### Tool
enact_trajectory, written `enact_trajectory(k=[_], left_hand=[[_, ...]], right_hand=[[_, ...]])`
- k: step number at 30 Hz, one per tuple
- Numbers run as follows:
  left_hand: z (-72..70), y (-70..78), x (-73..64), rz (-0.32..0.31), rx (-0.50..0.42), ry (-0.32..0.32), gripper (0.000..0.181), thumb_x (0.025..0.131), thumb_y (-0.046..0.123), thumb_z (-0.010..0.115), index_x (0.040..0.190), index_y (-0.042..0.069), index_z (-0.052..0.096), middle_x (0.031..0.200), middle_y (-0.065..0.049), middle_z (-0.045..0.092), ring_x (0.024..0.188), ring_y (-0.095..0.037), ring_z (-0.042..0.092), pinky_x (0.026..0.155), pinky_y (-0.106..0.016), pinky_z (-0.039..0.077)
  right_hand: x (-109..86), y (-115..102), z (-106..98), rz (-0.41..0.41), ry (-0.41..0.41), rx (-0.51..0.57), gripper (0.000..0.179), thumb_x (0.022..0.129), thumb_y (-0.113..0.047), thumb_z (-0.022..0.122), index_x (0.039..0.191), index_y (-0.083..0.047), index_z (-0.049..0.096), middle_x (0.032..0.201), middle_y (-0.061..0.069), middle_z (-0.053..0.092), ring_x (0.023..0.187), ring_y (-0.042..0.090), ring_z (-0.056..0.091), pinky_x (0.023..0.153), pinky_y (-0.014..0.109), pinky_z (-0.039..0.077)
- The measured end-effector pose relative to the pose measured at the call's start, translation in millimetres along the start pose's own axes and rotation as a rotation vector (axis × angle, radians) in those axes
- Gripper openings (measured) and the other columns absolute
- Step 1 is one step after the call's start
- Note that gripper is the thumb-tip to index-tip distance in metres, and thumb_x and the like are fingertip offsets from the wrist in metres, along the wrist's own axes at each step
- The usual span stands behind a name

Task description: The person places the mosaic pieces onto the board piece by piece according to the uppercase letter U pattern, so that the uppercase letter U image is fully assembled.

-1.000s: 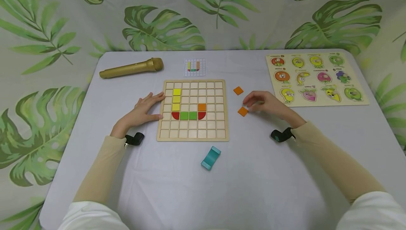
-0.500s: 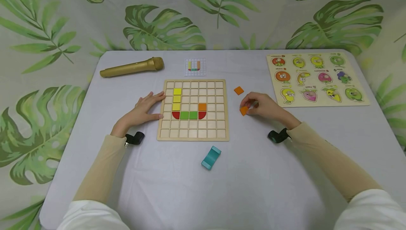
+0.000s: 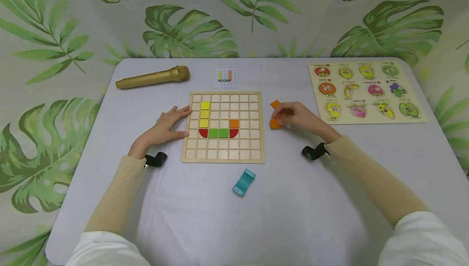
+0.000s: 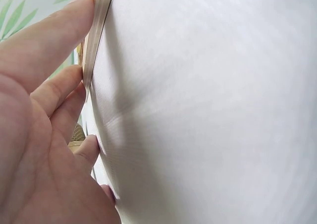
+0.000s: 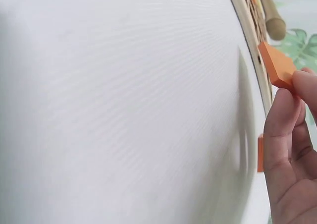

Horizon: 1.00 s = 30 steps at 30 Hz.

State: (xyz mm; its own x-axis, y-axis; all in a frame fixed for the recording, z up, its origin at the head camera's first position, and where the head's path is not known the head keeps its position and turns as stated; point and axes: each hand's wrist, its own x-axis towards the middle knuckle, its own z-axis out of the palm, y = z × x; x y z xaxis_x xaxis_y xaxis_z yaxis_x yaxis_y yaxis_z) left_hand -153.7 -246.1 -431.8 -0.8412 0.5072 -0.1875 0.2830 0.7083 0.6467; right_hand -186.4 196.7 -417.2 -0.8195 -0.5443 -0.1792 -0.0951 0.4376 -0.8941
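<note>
My right hand (image 3: pixel 298 117) pinches an orange square tile (image 5: pixel 278 65) between thumb and fingertips, lifted off the cloth just right of the wooden grid board (image 3: pixel 223 159). Behind those fingers a second orange tile (image 3: pixel 275 104) lies on the table, partly covered. My left hand (image 3: pixel 157 130) rests at the board's left edge, its fingers spread and touching the frame. On the board, yellow tiles (image 3: pixel 204 114) form a column, green tiles (image 3: pixel 218 133) sit between two red rounded tiles (image 3: pixel 233 133), and one orange tile (image 3: pixel 234 124) stands above the right red one.
A small pattern card (image 3: pixel 226 78) lies behind the board. To its left is a gold microphone (image 3: pixel 152 78). A fruit puzzle board (image 3: pixel 366 115) lies at the back right. In front of the grid board sits a teal curved block (image 3: pixel 244 182).
My right hand has taken hold of the nearer orange tile, lifted it and moved slightly left toward the board. The left hand stays in place.
</note>
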Motion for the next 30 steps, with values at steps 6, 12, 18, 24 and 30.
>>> enact_trajectory(k=[6,12,18,24,30], left_hand=[[0.0,0.5,-0.3,-0.007,0.000,0.000,0.075,0.090,0.030,0.067,0.151,0.009,0.028,0.159,-0.007,0.013,0.144,-0.032,-0.005,0.108,-0.060,-0.010],[-0.2,1.8,-0.8,-0.013,-0.003,-0.002,0.076,0.090,0.030,0.067,0.151,0.009,0.028,0.159,-0.007,0.013,0.144,-0.032,-0.005,0.108,-0.059,-0.010],[-0.1,2.3,-1.0,-0.013,-0.003,-0.001,0.075,0.090,0.030,0.067,0.151,0.009,0.028,0.159,-0.007,0.013,0.144,-0.032,-0.005,0.108,-0.059,-0.010],[0.5,2.7,-1.1,-0.010,-0.007,0.001,0.075,0.090,0.030,0.068,0.151,0.010,0.028,0.159,-0.007,0.014,0.144,-0.032,-0.005,0.108,-0.059,-0.010],[0.4,3.4,-1.2,-0.013,-0.006,0.001,0.075,0.090,0.030,0.068,0.151,0.010,0.029,0.159,-0.007,0.014,0.144,-0.032,-0.005,0.108,-0.059,-0.010]], right_hand=[[18.6,-7,8,-0.031,0.009,0.050,0.017,0.087,0.003,0.061,0.103,0.003,0.066,0.102,0.015,0.064,0.087,0.022,0.056,0.074,0.025,0.048],[41.4,-18,23,-0.042,0.007,0.075,0.017,0.086,0.005,0.059,0.101,0.003,0.067,0.099,0.012,0.065,0.085,0.022,0.054,0.073,0.026,0.047],[63.0,-34,41,-0.058,-0.025,0.062,0.014,0.087,0.004,0.062,0.100,0.003,0.068,0.103,0.012,0.064,0.083,0.021,0.055,0.074,0.026,0.046],[77.9,-41,56,-0.062,-0.008,0.041,0.012,0.088,0.005,0.062,0.097,0.003,0.069,0.099,0.013,0.063,0.075,0.020,0.055,0.067,0.024,0.046],[87.2,-44,62,-0.065,0.026,-0.030,0.012,0.086,0.005,0.063,0.094,-0.001,0.070,0.092,0.010,0.065,0.071,0.019,0.054,0.062,0.024,0.044]])
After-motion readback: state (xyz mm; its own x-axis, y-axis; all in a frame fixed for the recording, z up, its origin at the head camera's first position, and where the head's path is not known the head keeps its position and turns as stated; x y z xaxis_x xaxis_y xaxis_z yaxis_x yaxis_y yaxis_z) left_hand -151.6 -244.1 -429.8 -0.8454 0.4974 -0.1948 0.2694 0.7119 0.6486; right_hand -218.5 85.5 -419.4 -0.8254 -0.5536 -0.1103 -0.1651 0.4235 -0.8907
